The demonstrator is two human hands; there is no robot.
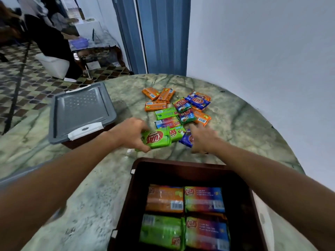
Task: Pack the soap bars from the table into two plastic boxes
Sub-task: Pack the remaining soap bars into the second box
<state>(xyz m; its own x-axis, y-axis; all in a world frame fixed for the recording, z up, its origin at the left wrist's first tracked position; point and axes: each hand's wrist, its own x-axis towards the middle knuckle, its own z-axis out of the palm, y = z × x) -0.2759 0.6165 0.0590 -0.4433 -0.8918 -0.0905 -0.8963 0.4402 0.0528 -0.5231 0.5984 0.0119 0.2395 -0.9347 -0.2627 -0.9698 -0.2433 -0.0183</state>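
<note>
Step in hand: picking soap bars off the desk [235, 124] to fill the near brown box [135, 196], judged from both hands reaching into the pile.
Left hand [129, 134]: its grip is closed round a green soap bar [157, 138], thumb on the near edge and fingers over the far edge, at the near left of the pile.
Right hand [204, 137]: lies over the near right of the pile, just beside a blue soap bar [186, 140]; motion blur hides the fingers, so whether its grip is wide or already holding cannot be told.
Loose pile [178, 107]: orange, green, blue and multicoloured bars lie jumbled in the middle of the desk, beyond both hands.
Near brown box: open, with four bars laid flat in two rows on its floor.
Second box [85, 138]: far left on the desk, brown, with a grey lid [81, 111] lying over it.
Next move calls for: carrying the green bar back toward the near box and laying it flat on top of the four bars, or into any free floor space hidden by the frame edge.
Later need: the lid probably has to come off the far-left box before it can take bars.
</note>
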